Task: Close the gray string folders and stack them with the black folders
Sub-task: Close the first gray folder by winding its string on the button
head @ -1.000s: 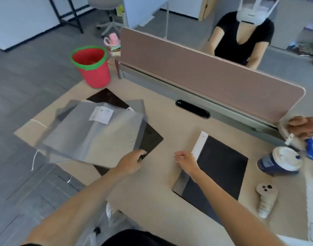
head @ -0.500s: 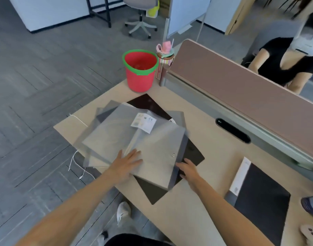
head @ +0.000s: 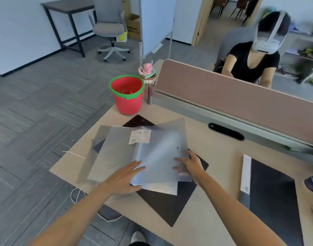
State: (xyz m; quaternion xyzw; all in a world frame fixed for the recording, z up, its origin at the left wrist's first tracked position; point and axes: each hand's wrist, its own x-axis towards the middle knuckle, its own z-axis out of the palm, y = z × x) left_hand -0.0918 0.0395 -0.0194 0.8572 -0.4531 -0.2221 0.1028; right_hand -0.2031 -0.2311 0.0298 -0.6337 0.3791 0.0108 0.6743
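Note:
Several translucent gray string folders [head: 116,157] lie fanned over a black folder [head: 166,205] at the desk's left end. The top one carries a white label [head: 139,136], and its cover [head: 162,157] is raised and blurred. My left hand [head: 123,176] rests flat on the gray pile, fingertips at the cover's lower edge. My right hand [head: 189,166] grips the cover's right edge, its fingers showing through the plastic. White strings [head: 76,154] trail off the desk edge. A second black folder with a white spine [head: 273,196] lies to the right.
A red bucket with a green rim [head: 126,94] stands at the desk's far left corner, a pink-lidded cup [head: 147,71] behind it. A brown divider panel [head: 241,96] runs along the back, with a person seated beyond it. A dark cable slot [head: 225,131] sits near the divider.
My left hand set the gray folder down on the pile and now lies flat on it. My right hand left the right black folder, reached the gray folder's edge and lifted its cover.

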